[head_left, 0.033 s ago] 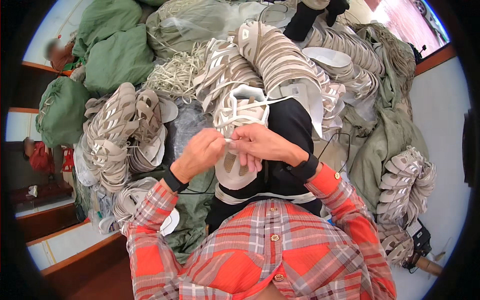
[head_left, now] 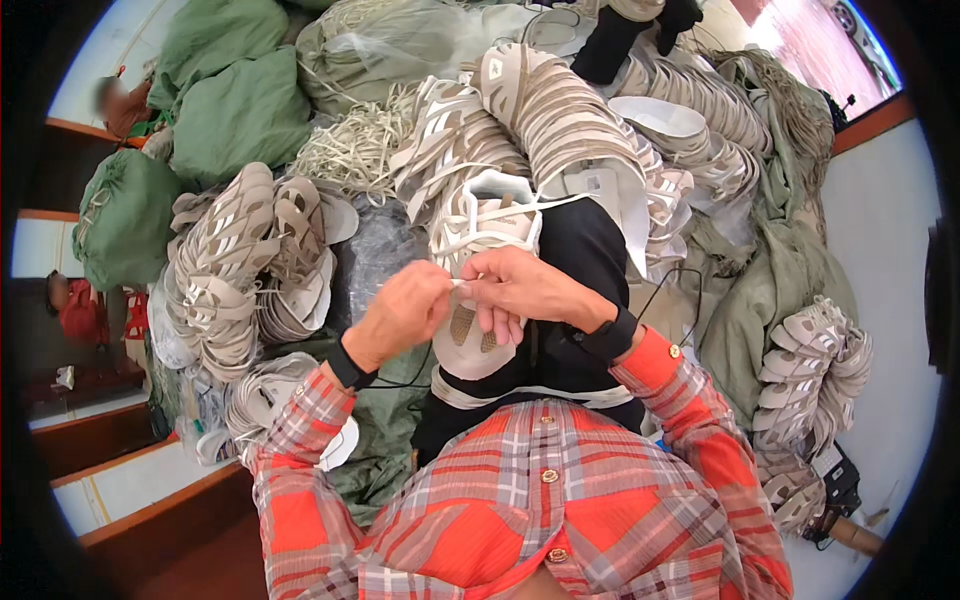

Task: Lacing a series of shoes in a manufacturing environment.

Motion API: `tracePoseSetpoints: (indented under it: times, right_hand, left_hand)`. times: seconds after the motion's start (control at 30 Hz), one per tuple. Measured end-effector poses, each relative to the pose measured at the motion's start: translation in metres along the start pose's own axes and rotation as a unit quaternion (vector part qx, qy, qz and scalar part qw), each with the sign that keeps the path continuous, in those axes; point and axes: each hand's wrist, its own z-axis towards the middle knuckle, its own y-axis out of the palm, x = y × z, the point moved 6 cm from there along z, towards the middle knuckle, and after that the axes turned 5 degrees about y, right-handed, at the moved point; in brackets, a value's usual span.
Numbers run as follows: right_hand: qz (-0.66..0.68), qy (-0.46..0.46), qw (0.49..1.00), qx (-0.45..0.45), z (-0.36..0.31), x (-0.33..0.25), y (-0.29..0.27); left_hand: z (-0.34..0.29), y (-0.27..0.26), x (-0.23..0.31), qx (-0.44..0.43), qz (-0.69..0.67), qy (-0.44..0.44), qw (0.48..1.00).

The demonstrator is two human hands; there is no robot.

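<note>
— Left hand [head_left: 405, 310]?
— Curled, back upward, pinching a small white lace end [head_left: 458, 284]; fingertips mostly hidden behind the knuckles.
— And the right hand [head_left: 525, 285]?
— Pinching at the same lace end from the other side, with the remaining fingers loosely bent below. Hard to tell the two grips apart at that spot.
— Directly beneath?
— A beige-and-white shoe [head_left: 470, 360], on the lap against dark trousers [head_left: 580, 270], rounded toe toward the plaid shirt [head_left: 545, 490]. Covered across the middle by both hands; threaded loosely near the collar with pale laces [head_left: 485, 240]. Impossible to make out the underside.
— Farther out?
— Nested rows of shoe pieces: a long stack [head_left: 570, 120] just beyond the shoe, a left stack [head_left: 220, 270], a right stack [head_left: 808, 370]. Also a tangled lace heap [head_left: 350, 155], and near the left hand, crumpled clear plastic [head_left: 378, 250]. Spread around the legs, green cloth [head_left: 385, 435], hiding the surface below.
— And the room?
— Bulging green sacks [head_left: 240, 115] toward the upper left, a white wall [head_left: 885, 230] at right. At far left, a blurred person [head_left: 125, 108], hard to make out. At upper right, bright pinkish ground [head_left: 790, 40], cut off by the dark fisheye rim.
</note>
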Motion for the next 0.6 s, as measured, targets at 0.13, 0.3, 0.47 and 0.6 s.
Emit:
tracePoseSetpoints:
  times: [0.13, 0.3, 0.47, 0.6]
  right_hand:
    - [0.05, -0.002, 0.995, -0.086, 0.001, -0.01, 0.011]
    - [-0.048, 0.017, 0.992, -0.118, -0.001, -0.021, 0.021]
    - [0.005, -0.039, 0.999, -0.019, -0.003, -0.024, -0.02]
    - [0.127, -0.043, 0.991, 0.008, 0.001, -0.009, -0.045]
  left_hand:
    - [-0.013, 0.005, -0.009, -0.054, -0.47, -0.372, 0.799]
    - [-0.016, -0.013, -0.008, -0.156, -0.487, -0.354, 0.783]
    - [-0.07, -0.069, -0.021, -0.103, -0.502, -0.461, 0.724]
    - [-0.155, -0.139, -0.04, -0.061, -0.392, -0.503, 0.768]
